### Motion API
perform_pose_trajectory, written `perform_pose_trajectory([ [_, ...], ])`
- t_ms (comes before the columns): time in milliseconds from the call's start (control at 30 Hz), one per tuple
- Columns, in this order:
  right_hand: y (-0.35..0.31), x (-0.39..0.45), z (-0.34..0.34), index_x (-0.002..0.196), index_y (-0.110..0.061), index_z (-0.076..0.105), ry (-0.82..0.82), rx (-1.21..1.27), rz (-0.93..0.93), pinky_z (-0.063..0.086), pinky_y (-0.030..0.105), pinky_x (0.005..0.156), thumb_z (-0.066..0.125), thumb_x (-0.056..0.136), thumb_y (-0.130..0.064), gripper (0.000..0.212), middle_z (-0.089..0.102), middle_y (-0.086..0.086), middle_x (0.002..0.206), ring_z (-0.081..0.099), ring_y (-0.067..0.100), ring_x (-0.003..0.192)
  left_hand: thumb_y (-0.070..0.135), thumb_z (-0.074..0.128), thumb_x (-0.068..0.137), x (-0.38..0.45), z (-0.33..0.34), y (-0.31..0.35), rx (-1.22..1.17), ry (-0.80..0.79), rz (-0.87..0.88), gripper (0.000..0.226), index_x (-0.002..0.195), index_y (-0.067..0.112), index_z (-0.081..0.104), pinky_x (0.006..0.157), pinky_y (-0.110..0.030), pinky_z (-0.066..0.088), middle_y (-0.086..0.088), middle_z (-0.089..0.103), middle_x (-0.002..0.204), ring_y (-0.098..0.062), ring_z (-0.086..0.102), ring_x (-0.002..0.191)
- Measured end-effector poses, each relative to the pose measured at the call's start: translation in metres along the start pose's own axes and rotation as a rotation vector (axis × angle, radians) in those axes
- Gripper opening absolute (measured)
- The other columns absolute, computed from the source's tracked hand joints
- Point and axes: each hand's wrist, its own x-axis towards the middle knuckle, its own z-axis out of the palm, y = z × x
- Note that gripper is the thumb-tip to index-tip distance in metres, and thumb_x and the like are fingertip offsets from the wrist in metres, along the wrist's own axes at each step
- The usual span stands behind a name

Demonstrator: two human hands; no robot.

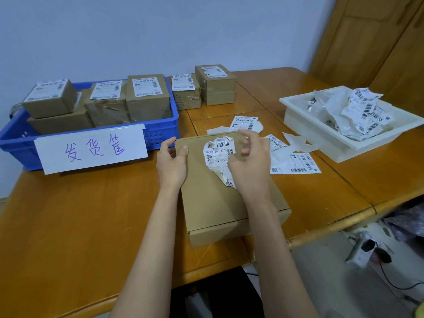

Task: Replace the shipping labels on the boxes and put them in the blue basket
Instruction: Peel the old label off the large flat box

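Partly peeled, label (pixel 219 154) "V05-220" in right hand's (pixel 250 166) grip; left hand (pixel 172 161) clasps box (pixel 218 203).

1. Flat box (pixel 220 203) at table (pixel 80 214) front centre – torn label (pixel 218 157) on top.
2. Basket (pixel 160 131) back left, holding boxes.
3. Two stacked boxes (pixel 215 84) right of basket.
4. Tray (pixel 344 143) far right, label scraps (pixel 358 113) inside.
5. Loose labels (pixel 296 164) between flat box and tray.

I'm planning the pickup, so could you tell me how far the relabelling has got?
Several labelled boxes already sit in the blue basket. The right hand is peeling the crumpled old label while the left hand steadies the flat box. Two boxes wait behind; fresh labels lie beside.
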Motion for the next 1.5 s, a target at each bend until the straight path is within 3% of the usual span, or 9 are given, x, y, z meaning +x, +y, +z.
perform_pose_trajectory([
  [100, -0.001, -0.011, -0.005, 0.086, -0.02, 0.057, 0.103, 0.014, 0.012, 0.044, 0.029, 0.071, 0.067, 0.078, -0.014, 0.015, 0.053, -0.006, 0.086, 0.049, 0.009, 0.073, 0.03, 0.057, 0.097, 0.0, 0.0, -0.001, 0.002, 0.005, -0.003, 0.041, 0.136, 0.029, 0.046, 0.104, -0.048, 0.043, -0.002, 0.049, 0.135, -0.02, 0.049, 0.121],
  [233, -0.006, -0.019, -0.004, 0.069, -0.024, 0.054, -0.14, -0.329, -0.039, 0.037, 0.032, 0.082, 0.067, 0.072, -0.05, 0.029, 0.05, -0.011, 0.071, 0.05, 0.01, 0.074, 0.027, 0.056, 0.097, 0.0, 0.0, 0.0, -0.007, 0.012, 0.011, 0.041, 0.137, 0.026, 0.046, 0.099, -0.036, 0.044, -0.003, 0.049, 0.136, -0.014, 0.048, 0.113],
  [333, -0.006, -0.017, 0.0, 0.071, -0.024, 0.054, -0.16, -0.456, -0.111, 0.034, 0.034, 0.082, 0.065, 0.075, -0.035, 0.016, 0.047, -0.01, 0.076, 0.046, 0.014, 0.077, 0.028, 0.056, 0.097, 0.0, 0.0, 0.0, -0.001, 0.007, 0.01, 0.041, 0.137, 0.027, 0.045, 0.101, -0.04, 0.045, -0.003, 0.049, 0.136, -0.016, 0.049, 0.114],
  [533, -0.003, -0.015, -0.002, 0.086, -0.014, 0.064, -0.116, -0.31, -0.009, 0.037, 0.032, 0.082, 0.066, 0.083, -0.016, 0.004, 0.05, -0.009, 0.086, 0.046, 0.013, 0.074, 0.028, 0.057, 0.097, 0.0, 0.0, 0.001, 0.003, 0.011, 0.01, 0.042, 0.138, 0.026, 0.046, 0.104, -0.042, 0.044, -0.004, 0.049, 0.137, -0.019, 0.049, 0.121],
  [733, -0.002, -0.013, -0.003, 0.097, -0.015, 0.064, -0.084, -0.207, 0.062, 0.046, 0.035, 0.081, 0.064, 0.087, -0.02, 0.011, 0.06, 0.001, 0.102, 0.055, 0.02, 0.093, 0.027, 0.056, 0.097, -0.002, -0.001, 0.001, 0.001, 0.005, 0.009, 0.042, 0.138, 0.025, 0.045, 0.103, -0.04, 0.043, -0.004, 0.049, 0.137, -0.02, 0.049, 0.122],
  [933, -0.005, -0.017, -0.003, 0.096, -0.025, 0.059, -0.173, -0.398, -0.002, 0.031, 0.029, 0.083, 0.066, 0.079, -0.045, 0.027, 0.051, -0.013, 0.091, 0.044, 0.009, 0.085, 0.026, 0.056, 0.097, -0.002, 0.0, 0.002, -0.004, 0.016, 0.014, 0.042, 0.138, 0.025, 0.046, 0.101, -0.038, 0.045, -0.004, 0.049, 0.137, -0.018, 0.049, 0.119],
  [1100, 0.0, -0.012, -0.003, 0.109, -0.018, 0.065, -0.123, -0.378, -0.002, 0.033, 0.028, 0.086, 0.066, 0.09, -0.032, 0.024, 0.048, -0.01, 0.094, 0.04, 0.01, 0.085, 0.027, 0.056, 0.098, -0.002, 0.0, 0.002, 0.007, 0.011, 0.02, 0.042, 0.139, 0.025, 0.045, 0.101, -0.036, 0.043, -0.004, 0.049, 0.137, -0.017, 0.048, 0.12],
  [1267, 0.0, -0.011, 0.0, 0.081, -0.02, 0.056, -0.048, -0.256, 0.061, 0.035, 0.027, 0.063, 0.067, 0.086, -0.024, 0.012, 0.062, -0.003, 0.086, 0.052, 0.015, 0.078, 0.028, 0.056, 0.098, -0.001, -0.001, 0.0, 0.013, 0.002, 0.019, 0.043, 0.139, 0.026, 0.044, 0.101, -0.038, 0.042, -0.004, 0.048, 0.138, -0.013, 0.045, 0.113],
  [1500, -0.002, -0.014, -0.003, 0.078, -0.024, 0.058, -0.134, -0.304, 0.055, 0.039, 0.027, 0.073, 0.071, 0.075, -0.025, 0.014, 0.053, -0.009, 0.075, 0.049, 0.008, 0.069, 0.026, 0.056, 0.098, -0.002, 0.0, 0.001, -0.004, 0.006, 0.026, 0.042, 0.139, 0.024, 0.045, 0.092, -0.03, 0.04, -0.004, 0.049, 0.138, -0.011, 0.045, 0.109],
])
